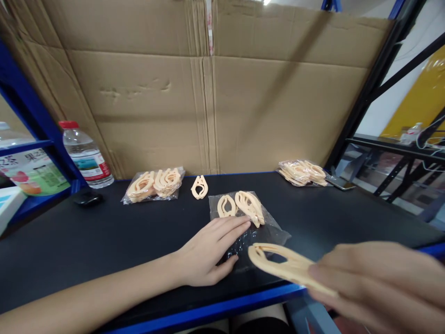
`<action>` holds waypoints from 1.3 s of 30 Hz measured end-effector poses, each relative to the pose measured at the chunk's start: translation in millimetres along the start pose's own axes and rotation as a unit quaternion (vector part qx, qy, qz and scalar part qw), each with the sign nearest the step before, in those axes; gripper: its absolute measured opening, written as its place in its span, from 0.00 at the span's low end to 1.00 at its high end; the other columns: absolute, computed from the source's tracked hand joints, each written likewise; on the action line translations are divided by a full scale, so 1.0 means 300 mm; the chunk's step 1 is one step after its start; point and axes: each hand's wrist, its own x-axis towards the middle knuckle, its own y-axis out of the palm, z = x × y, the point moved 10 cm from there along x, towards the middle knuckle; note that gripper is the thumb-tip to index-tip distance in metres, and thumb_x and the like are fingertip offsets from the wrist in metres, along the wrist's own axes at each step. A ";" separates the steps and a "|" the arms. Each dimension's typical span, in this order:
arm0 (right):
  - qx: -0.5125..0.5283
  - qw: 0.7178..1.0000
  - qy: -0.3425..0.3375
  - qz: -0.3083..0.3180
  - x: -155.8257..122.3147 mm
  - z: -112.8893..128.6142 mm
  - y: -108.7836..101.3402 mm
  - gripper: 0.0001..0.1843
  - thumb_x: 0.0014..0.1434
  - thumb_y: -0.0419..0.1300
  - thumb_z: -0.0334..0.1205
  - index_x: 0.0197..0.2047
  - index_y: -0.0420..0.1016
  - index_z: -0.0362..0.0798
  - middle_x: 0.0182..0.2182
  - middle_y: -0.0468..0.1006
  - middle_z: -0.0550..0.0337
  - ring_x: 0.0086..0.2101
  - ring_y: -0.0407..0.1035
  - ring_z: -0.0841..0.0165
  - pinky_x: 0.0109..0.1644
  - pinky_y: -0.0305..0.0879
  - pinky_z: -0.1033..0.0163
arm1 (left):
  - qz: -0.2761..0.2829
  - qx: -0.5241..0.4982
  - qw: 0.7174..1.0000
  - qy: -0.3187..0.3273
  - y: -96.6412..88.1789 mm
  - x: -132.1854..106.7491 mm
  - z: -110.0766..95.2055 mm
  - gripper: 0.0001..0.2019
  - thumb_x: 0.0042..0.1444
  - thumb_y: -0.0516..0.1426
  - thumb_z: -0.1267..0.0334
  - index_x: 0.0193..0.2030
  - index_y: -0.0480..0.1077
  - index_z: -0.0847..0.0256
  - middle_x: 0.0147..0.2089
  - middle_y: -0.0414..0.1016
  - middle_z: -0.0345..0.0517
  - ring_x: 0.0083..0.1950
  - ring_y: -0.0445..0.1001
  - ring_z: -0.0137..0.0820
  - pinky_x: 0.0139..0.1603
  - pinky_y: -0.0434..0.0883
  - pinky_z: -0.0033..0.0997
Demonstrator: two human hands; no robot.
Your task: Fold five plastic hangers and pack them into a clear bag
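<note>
My right hand (375, 283), a little blurred, grips the end of a beige plastic folding hanger (278, 264), folded into a teardrop loop and held over the front edge of the table. Flat on a clear plastic bag (271, 229) lies my left hand (213, 248), its fingers stretched out and holding nothing. Inside that bag are more folded hangers (248, 204), partly behind my left fingertips. A single folded hanger (199, 187) rests on the table behind the bag.
A filled bag of hangers (155, 184) lies at the back left, another bag (302, 173) at the back right beside a phone-like flat object (342, 183). A water bottle (86, 157) and a black mouse-like object (88, 198) stand left. Cardboard (139, 111) walls the back of the black table (114, 241).
</note>
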 end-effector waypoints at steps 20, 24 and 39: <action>-0.169 0.971 -0.158 0.051 0.061 0.279 0.339 0.14 0.55 0.50 0.22 0.29 0.77 0.38 0.24 0.77 0.45 0.23 0.71 0.60 0.23 0.70 0.59 | -0.047 -0.009 0.999 -0.016 -0.014 -0.017 0.024 0.39 0.53 0.53 0.73 0.70 0.40 0.61 0.70 0.50 0.59 0.70 0.51 0.46 0.66 0.59 0.53; -0.130 0.975 -0.132 0.123 0.066 0.239 0.393 0.11 0.54 0.52 0.21 0.34 0.76 0.37 0.27 0.78 0.45 0.28 0.74 0.60 0.29 0.73 0.59 | -0.049 -0.012 0.998 -0.026 -0.016 -0.016 0.027 0.39 0.53 0.53 0.73 0.70 0.41 0.60 0.70 0.51 0.57 0.69 0.52 0.46 0.66 0.59 0.53; 0.065 0.995 -0.052 0.063 0.361 -0.070 0.298 0.17 0.56 0.50 0.25 0.43 0.76 0.44 0.37 0.80 0.53 0.39 0.72 0.65 0.43 0.68 0.61 | -0.048 -0.001 0.999 -0.010 -0.031 -0.008 0.008 0.25 0.56 0.51 0.72 0.62 0.58 0.60 0.63 0.64 0.55 0.63 0.63 0.41 0.62 0.62 0.47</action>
